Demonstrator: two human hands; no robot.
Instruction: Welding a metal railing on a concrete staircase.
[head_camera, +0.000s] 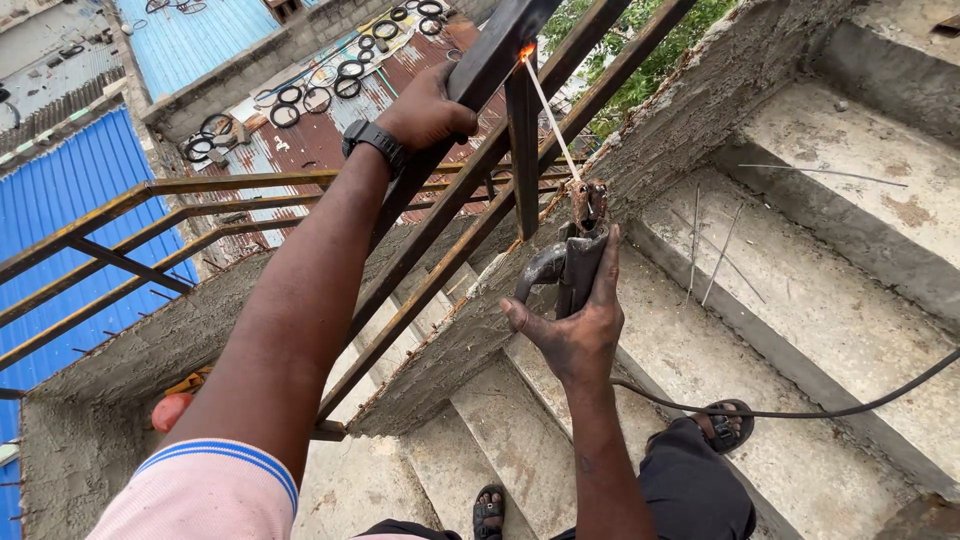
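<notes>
**Rod Tip Glows at the Stair Railing**

The left hand (428, 108) is closed around the top rail (500, 45) of a dark steel stair railing, fingers wrapped over the bar at about eleven o'clock in the view. A black wristwatch (373, 143) sits on that wrist, and a pink sleeve with blue stripes (215, 485) shows at the lower left.

The right hand (575, 325) grips a rusty electrode holder (575, 250) near the centre, thumb out to the left and fingers laid up along its body. From the holder a thin welding rod (550, 115) slants up toward twelve o'clock; its tip touches the joint where a short vertical bar (522, 150) meets the top rail, and a small orange glow (526, 50) burns there. A black cable (800, 410) runs from below the right wrist toward three o'clock.

Bare concrete steps (830, 290) descend beneath the railing. Two sandalled feet (725, 425) stand on them at five and six o'clock. At eight o'clock an orange object (170, 408) lies on the landing wall, possibly a helmet. Blue corrugated roofs (70, 180) lie beyond at nine o'clock.
</notes>
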